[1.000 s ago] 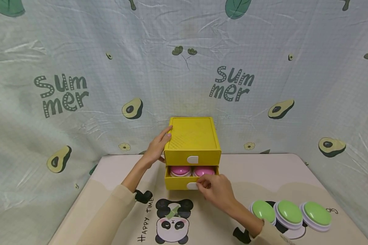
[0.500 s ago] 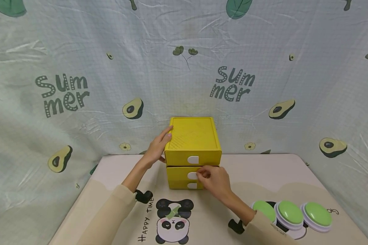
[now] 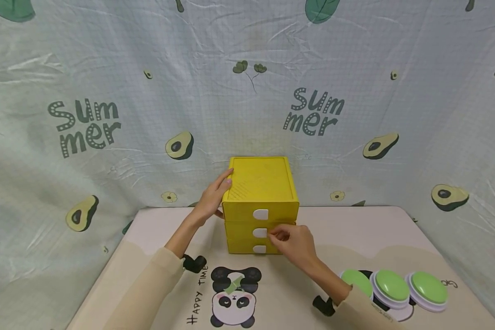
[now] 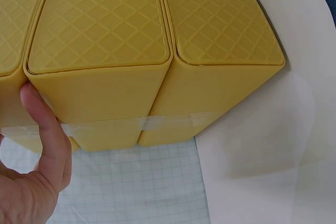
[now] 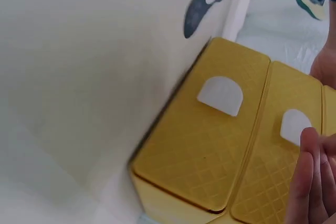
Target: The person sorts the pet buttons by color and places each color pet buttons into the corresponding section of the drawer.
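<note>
A yellow three-drawer cabinet (image 3: 264, 178) stands at the table's back edge, each drawer with a white tab handle. All three drawer fronts sit flush. My left hand (image 3: 209, 199) rests against the cabinet's left side, its fingertips at the top edge. In the left wrist view, the thumb (image 4: 44, 111) lies along the yellow wall, near a strip of clear tape (image 4: 173, 120). With bent thumb and forefinger, my right hand (image 3: 294, 245) pinches the edge of the middle drawer's handle (image 3: 259, 233). The right wrist view shows those fingertips at the tab (image 5: 294, 123) too.
Several things lie around: three green domed push-button-like discs (image 3: 392, 285) with white rims at the front right. A panda print (image 3: 233, 300) marks the table mat. Behind the cabinet hangs a printed cloth (image 3: 214, 101).
The middle drawer, pulled out with pink domed discs showing inside, has slid back into the cabinet. My right hand moved inward with its handle; the left hand stayed on the cabinet's side.
</note>
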Demonstrator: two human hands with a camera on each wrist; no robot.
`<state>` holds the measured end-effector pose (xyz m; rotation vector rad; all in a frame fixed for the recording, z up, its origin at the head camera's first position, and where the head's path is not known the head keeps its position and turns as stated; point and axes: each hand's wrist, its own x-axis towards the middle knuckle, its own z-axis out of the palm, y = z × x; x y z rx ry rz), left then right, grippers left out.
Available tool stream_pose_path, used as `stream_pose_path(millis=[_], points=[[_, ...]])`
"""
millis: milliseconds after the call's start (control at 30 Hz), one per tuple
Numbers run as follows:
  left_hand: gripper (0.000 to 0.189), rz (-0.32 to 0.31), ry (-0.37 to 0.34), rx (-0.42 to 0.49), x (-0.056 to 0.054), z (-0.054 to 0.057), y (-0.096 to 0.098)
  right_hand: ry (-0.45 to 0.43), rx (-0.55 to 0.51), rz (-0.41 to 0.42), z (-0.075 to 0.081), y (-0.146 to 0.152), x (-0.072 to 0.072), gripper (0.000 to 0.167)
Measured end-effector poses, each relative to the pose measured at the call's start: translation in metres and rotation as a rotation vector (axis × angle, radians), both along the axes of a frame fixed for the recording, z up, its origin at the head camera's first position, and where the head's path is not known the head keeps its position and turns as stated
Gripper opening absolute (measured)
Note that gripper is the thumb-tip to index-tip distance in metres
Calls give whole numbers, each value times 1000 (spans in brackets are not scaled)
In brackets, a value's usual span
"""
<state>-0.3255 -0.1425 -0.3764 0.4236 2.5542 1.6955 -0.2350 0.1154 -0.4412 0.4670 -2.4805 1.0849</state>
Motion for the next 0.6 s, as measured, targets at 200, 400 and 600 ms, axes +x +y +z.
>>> stream_pose_path(millis=[200,400,600], points=[[58,4,3,3,-1,0,-1,-152,84,118,-14,9,4,3],[58,0,0,7,-1,0,-1,-276,110,176,-27,6,-6,16],[57,-1,6,10,1,2,1,-336,72,118,-29,0,-11,15]])
